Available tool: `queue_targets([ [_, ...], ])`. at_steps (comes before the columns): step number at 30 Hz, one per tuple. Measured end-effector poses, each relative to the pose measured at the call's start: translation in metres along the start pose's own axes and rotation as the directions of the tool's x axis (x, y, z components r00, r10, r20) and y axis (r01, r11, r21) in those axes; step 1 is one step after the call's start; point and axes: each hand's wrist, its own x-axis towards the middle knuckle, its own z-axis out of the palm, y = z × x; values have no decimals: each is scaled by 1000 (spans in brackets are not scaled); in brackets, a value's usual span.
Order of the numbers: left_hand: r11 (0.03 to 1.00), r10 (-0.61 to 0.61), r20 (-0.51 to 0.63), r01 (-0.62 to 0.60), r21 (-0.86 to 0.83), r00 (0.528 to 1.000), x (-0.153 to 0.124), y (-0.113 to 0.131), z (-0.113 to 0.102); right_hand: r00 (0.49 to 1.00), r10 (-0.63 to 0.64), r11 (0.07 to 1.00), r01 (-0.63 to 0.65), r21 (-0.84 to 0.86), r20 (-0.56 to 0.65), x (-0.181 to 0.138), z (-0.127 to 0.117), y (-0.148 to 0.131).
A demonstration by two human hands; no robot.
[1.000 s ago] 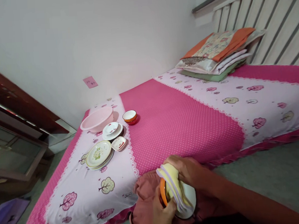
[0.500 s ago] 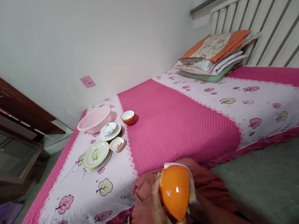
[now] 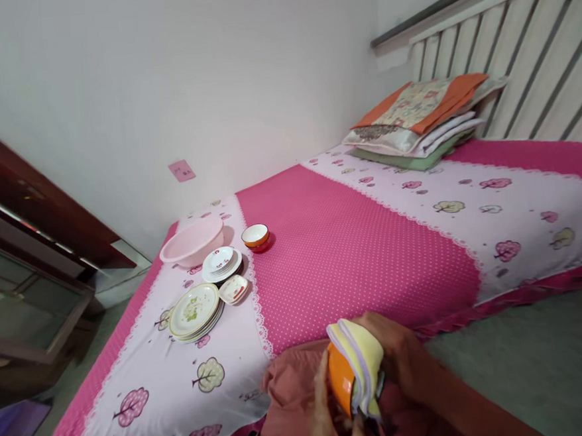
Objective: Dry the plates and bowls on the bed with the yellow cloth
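Observation:
Over my lap, an orange bowl [image 3: 340, 376] is tilted on its side. My left hand [image 3: 325, 418] grips it from the left and below, with the thumb along its outer wall. A folded yellow cloth with lilac edging [image 3: 364, 352] covers the bowl's rim and opening on the right. My right hand [image 3: 390, 341] presses that cloth against the bowl from above and the right; its fingertips are mostly hidden behind the cloth. Farther off on the bed stand two stacked bowls [image 3: 256, 236], the upper one orange outside and white inside.
On the bed [image 3: 354, 267] at left lie a stack of green-patterned plates [image 3: 194, 311], small white plates [image 3: 220, 259], a square dish [image 3: 233, 289] and a pink basin [image 3: 195, 241]. Folded pillows [image 3: 414, 120] lie at the far right by the headboard [image 3: 508, 50].
The orange bowl has turned so the cloth at its rim shows more. My right hand has come up from below onto the cloth. The view has shifted slightly.

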Motion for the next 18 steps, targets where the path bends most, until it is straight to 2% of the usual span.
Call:
queue_targets([
  [3,996,92,-116,-91,17,989,8,-11,-1,998,-65,994,64,-88,-6,6,-2,-5],
  [6,980,162,-83,-170,-102,983,13,-18,-3,998,-63,992,60,-107,-22,9,3,-6],
  [8,960,144,-97,-163,-229,985,14,-18,-1,1000,-4,1000,4,-11,-31,11,11,-5],
  [10,931,82,-160,-132,-339,984,13,-17,2,990,122,973,-107,206,-66,13,23,-3],
  [12,911,-6,-216,-84,-404,976,12,-18,6,947,311,852,-238,467,-84,16,41,-2],
  [14,893,-110,-293,-35,-449,950,12,-21,6,889,455,714,-328,618,-54,17,61,-2],
  [16,891,-184,-359,1,-454,915,13,-26,1,859,511,600,-384,702,33,15,78,-5],
  [18,881,-263,-344,80,-465,901,13,-31,-5,843,510,467,-438,768,171,11,85,-10],
])
